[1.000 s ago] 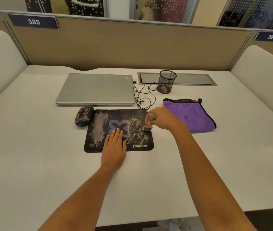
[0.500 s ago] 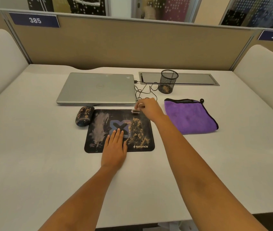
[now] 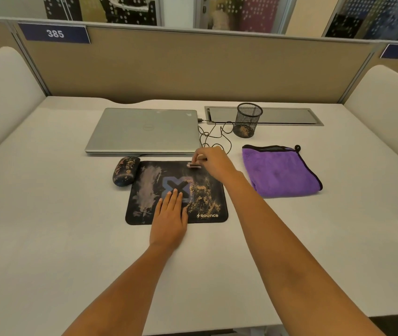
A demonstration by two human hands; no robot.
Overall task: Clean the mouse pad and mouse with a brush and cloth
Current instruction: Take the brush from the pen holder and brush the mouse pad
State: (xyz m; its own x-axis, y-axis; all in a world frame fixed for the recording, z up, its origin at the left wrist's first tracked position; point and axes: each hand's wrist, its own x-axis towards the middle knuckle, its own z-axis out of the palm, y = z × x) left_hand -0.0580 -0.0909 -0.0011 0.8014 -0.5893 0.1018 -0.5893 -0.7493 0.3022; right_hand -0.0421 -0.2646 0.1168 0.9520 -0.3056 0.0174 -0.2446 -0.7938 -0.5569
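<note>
Dusty grit on the mouse pad (image 3: 144, 190), pinned flat beneath the open left hand (image 3: 170, 218), is best swept in short overlapping strokes toward one edge by the brush (image 3: 194, 165) pinched in the right hand (image 3: 213, 162).

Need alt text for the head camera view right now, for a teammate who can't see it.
The right hand holds a small brush at the far edge of a dusty black mouse pad while the left hand lies flat on its near edge. A dusty mouse sits left of the pad, a folded purple cloth right.
</note>
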